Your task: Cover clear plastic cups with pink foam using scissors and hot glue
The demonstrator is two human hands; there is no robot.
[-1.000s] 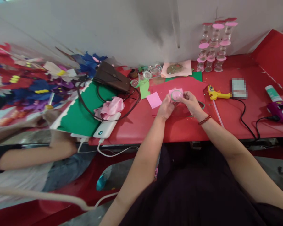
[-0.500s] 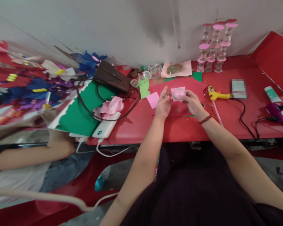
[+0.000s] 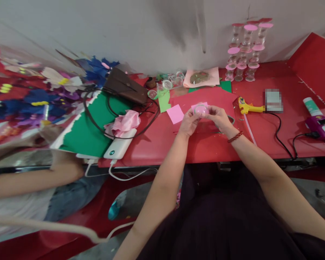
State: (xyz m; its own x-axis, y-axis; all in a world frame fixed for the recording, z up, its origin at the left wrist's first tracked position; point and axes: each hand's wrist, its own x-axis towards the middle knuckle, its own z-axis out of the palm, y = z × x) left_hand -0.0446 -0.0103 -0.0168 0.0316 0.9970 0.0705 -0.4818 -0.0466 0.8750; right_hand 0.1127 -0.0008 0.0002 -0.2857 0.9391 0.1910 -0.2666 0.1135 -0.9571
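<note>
The left hand [image 3: 189,123] and right hand [image 3: 219,118] pinch a clear cup [image 3: 201,110] (pink paper [image 3: 194,106] behind it) over red card [image 3: 219,97].

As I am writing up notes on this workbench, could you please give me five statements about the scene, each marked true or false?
1. The left hand and the right hand both hold the clear domed piece. True.
2. The glue gun lies to the left of both hands. False: the glue gun lies to the right of both.
3. The loose pink paper square is nearer the left hand than the light green paper is. True.
4. The beaded bracelet is blue. False: the beaded bracelet is red.
5. The stacked clear cups stand farther back than the glue gun. True.
</note>
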